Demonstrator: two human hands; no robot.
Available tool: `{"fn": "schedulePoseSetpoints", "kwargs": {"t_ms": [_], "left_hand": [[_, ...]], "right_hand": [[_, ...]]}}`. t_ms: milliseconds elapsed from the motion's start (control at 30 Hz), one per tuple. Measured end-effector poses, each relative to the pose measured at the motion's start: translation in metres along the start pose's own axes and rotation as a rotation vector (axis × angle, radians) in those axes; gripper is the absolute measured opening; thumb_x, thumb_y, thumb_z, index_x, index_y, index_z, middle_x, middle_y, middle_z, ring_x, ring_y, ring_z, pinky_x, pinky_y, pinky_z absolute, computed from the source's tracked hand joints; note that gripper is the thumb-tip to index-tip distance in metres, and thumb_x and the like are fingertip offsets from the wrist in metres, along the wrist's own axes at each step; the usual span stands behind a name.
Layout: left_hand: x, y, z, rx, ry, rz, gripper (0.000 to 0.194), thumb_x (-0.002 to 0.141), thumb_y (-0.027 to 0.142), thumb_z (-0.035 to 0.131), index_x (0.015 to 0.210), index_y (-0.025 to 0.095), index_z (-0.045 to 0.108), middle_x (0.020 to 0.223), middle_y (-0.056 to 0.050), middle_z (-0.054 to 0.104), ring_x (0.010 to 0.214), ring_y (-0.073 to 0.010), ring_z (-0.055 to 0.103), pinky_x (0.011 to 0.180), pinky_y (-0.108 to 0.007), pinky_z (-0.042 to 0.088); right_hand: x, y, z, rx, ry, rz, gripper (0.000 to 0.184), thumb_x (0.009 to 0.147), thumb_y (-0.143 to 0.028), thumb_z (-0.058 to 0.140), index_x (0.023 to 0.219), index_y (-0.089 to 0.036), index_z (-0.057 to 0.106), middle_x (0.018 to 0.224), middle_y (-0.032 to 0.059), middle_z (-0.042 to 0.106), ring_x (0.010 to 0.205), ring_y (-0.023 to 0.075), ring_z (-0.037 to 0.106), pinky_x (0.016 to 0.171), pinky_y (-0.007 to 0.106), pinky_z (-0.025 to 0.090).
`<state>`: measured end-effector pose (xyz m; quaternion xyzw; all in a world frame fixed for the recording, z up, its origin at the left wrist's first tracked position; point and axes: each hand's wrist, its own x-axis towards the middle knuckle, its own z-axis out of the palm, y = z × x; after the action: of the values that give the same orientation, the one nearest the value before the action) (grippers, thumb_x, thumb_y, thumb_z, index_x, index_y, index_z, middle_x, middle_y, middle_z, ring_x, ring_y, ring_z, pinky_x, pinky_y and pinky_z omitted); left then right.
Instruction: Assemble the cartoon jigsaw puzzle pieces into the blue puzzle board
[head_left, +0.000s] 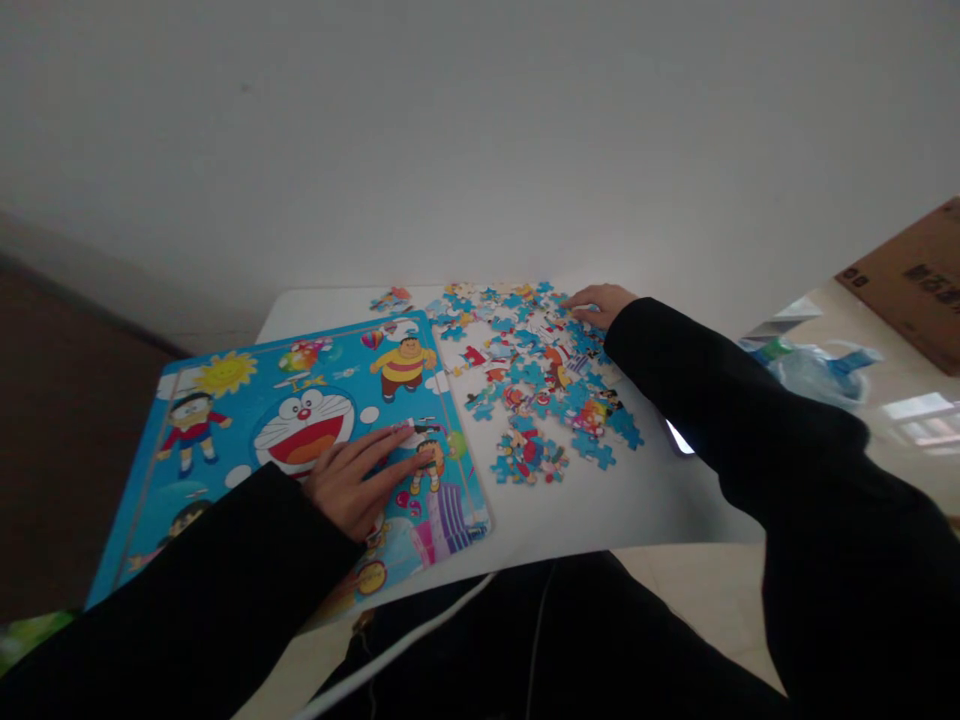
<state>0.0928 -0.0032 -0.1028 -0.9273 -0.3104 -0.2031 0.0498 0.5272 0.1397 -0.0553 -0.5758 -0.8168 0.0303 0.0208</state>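
Note:
My left hand (358,478) lies flat on a blue cartoon picture board (247,362), its fingers stretched out over the board's right part. The board shows a big laughing blue cat face, a sun and several cartoon figures. To its right spreads a heap of loose jigsaw pieces (525,375), mostly blue with bits of red, yellow and white. At the heap's far right edge is my right hand (602,303), fingers reaching out and touching pieces there; nothing shows in its grasp. A cluster of pieces (529,453) with a red-and-blue figure sits at the near side of the heap.
A white table (480,525) stands against a pale wall. A few pieces (391,299) lie behind the board. A lit phone-like screen (680,438) shows under my right forearm. On the floor to the right are a clear plastic container (817,372) and a cardboard box (919,280). A white cable (420,632) crosses my lap.

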Motion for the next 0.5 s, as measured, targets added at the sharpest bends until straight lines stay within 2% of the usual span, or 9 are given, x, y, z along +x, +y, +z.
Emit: {"fn": "schedulePoseSetpoints", "kwargs": {"t_ms": [133,267,333,433,500], "left_hand": [[-0.001,-0.001,0.0,-0.017,-0.008,0.005,0.04,0.089,0.018,0.044,0.126,0.034,0.05,0.13,-0.007,0.053,0.117,-0.0258,0.05,0.078,-0.037,0.043],[-0.001,-0.002,0.0,-0.028,-0.014,-0.008,0.042,0.089,0.02,0.044,0.127,0.036,0.047,0.132,-0.007,0.05,0.118,-0.0267,0.049,0.079,-0.039,0.044],[-0.002,-0.002,0.0,-0.04,-0.012,-0.006,0.044,0.089,0.02,0.044,0.13,0.037,0.044,0.133,-0.007,0.05,0.118,-0.027,0.049,0.08,-0.039,0.044],[-0.002,-0.001,0.0,-0.043,-0.013,-0.017,0.048,0.089,0.019,0.044,0.132,0.04,0.04,0.133,-0.006,0.05,0.118,-0.0273,0.049,0.08,-0.039,0.044],[-0.002,-0.001,0.0,-0.038,-0.016,-0.026,0.048,0.09,0.02,0.042,0.133,0.041,0.039,0.133,-0.005,0.05,0.118,-0.0273,0.049,0.081,-0.039,0.044]], "right_hand": [[0.006,-0.004,-0.001,0.006,-0.057,-0.062,0.04,0.083,-0.014,0.043,0.118,-0.022,0.062,0.115,0.0039,0.064,0.104,0.0189,0.059,0.094,0.036,0.043],[-0.003,-0.004,-0.012,-0.017,-0.037,0.004,0.037,0.083,-0.022,0.048,0.116,-0.026,0.063,0.108,0.0035,0.067,0.095,0.0217,0.062,0.086,0.038,0.047],[-0.018,-0.012,-0.019,0.034,-0.092,0.015,0.033,0.081,-0.033,0.054,0.112,-0.027,0.065,0.099,0.0023,0.07,0.084,0.02,0.065,0.078,0.034,0.049],[-0.05,-0.037,-0.029,0.139,-0.19,0.003,0.035,0.077,-0.048,0.058,0.104,-0.028,0.068,0.084,-0.0003,0.071,0.069,0.0153,0.064,0.067,0.028,0.049],[-0.074,-0.057,-0.031,0.119,-0.234,-0.039,0.044,0.07,-0.055,0.063,0.105,-0.029,0.068,0.087,0.0002,0.071,0.069,0.0158,0.064,0.062,0.027,0.047]]}}
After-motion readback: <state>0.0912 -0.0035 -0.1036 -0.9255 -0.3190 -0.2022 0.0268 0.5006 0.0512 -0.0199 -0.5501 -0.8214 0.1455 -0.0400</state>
